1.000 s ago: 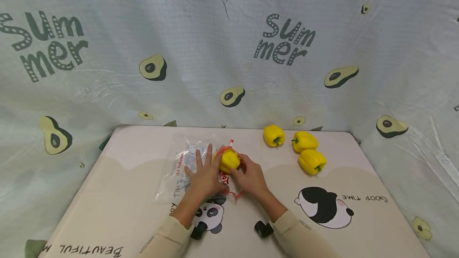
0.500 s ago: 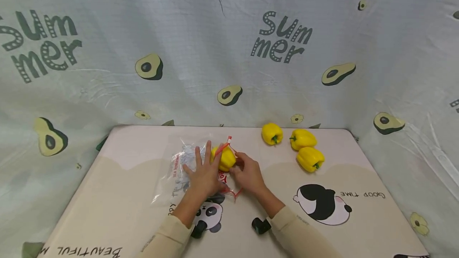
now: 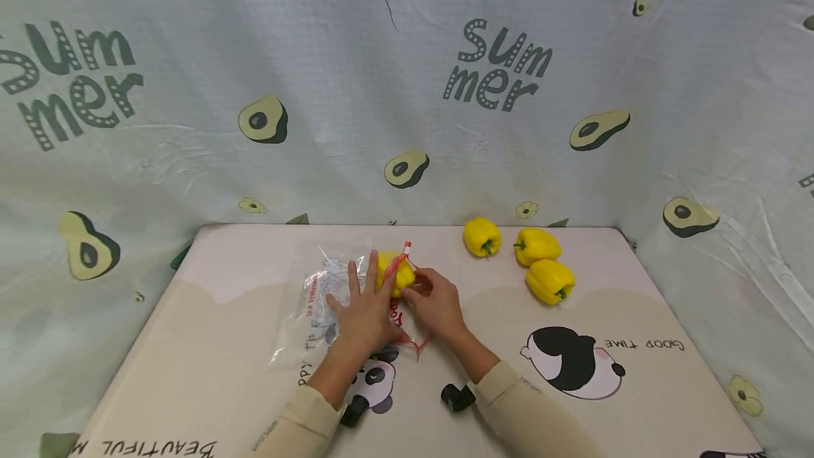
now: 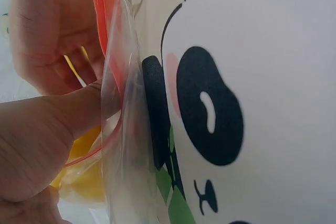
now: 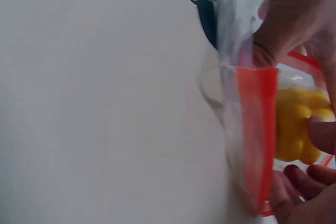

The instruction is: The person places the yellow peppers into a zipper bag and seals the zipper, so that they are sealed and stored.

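A clear zip bag with a red zip edge lies flat on the table. My left hand is spread over it, fingers straight, with the thumb against the lower red edge, so the mouth gapes toward the right. Inside that mouth sits a yellow bell pepper, partly covered by the bag's film and the left fingers. From the right, my right hand holds the pepper's near end between thumb and fingers. In the right wrist view the bell pepper shows behind the red zip edge, with the thumb on it.
Three more yellow bell peppers stand at the back right: one alone, the other two, a rear one and a front one, side by side. A printed cloth covers the table, and a patterned curtain hangs behind it.
The right hand has moved slightly left, pushing the pepper deeper into the bag's mouth. My left hand stays spread over the bag. The head view has shifted a little.
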`<action>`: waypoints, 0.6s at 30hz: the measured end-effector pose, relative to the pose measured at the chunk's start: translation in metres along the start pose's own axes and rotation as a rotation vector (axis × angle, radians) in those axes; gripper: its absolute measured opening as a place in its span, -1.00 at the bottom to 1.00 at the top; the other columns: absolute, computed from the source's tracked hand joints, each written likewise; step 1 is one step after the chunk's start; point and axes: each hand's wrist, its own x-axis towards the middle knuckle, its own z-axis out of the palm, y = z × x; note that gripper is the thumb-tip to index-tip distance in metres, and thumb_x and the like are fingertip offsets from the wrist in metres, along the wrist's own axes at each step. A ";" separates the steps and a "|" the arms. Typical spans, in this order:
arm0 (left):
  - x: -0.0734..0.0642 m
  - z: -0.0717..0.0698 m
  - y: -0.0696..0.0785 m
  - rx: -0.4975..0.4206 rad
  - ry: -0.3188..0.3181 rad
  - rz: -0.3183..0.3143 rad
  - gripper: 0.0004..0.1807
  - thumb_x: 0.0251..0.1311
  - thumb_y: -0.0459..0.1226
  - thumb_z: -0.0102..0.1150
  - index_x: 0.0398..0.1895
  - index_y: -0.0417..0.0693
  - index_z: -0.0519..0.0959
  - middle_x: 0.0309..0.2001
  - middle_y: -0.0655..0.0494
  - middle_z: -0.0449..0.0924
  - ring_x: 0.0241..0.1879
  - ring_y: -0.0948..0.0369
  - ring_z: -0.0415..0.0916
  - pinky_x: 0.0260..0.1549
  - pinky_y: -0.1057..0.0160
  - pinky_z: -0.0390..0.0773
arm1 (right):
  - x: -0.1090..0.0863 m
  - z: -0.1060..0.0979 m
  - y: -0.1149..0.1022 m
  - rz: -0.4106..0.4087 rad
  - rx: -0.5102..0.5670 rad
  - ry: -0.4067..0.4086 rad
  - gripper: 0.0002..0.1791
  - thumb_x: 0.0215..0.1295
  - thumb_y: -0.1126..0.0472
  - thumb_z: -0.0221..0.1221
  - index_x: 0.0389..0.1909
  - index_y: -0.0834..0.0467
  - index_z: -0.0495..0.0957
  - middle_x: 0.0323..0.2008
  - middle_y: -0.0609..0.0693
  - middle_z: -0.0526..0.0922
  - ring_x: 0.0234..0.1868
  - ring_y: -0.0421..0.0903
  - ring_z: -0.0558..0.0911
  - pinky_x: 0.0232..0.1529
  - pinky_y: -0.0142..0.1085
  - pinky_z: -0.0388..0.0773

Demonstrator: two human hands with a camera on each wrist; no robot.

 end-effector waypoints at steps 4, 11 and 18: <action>-0.002 -0.001 0.000 -0.001 0.000 0.004 0.26 -0.20 0.06 0.71 0.65 0.31 0.19 0.75 0.06 -0.46 0.69 -0.27 -0.47 0.28 -0.79 -0.16 | 0.001 0.003 0.002 0.022 0.111 -0.006 -0.54 0.40 0.24 0.33 0.28 0.23 0.56 0.16 0.18 0.71 0.11 0.09 0.74 0.19 -0.10 0.72; -0.005 -0.003 0.002 0.008 0.004 0.008 0.20 -0.20 0.05 0.70 0.61 0.28 0.26 0.75 0.08 -0.41 0.70 -0.26 -0.43 0.29 -0.78 -0.11 | 0.005 0.007 0.002 0.011 0.021 -0.018 -0.48 0.42 0.25 0.30 0.38 0.14 0.54 0.13 0.15 0.74 0.10 0.07 0.75 0.20 -0.06 0.71; -0.007 -0.006 -0.001 -0.006 0.001 0.028 0.23 -0.21 0.03 0.71 0.62 0.27 0.23 0.75 0.10 -0.39 0.70 -0.27 -0.36 0.27 -0.78 -0.06 | 0.006 0.011 0.001 0.052 0.027 -0.012 -0.50 0.37 0.20 0.36 0.29 0.23 0.56 0.05 0.17 0.77 0.05 0.07 0.77 0.15 -0.08 0.74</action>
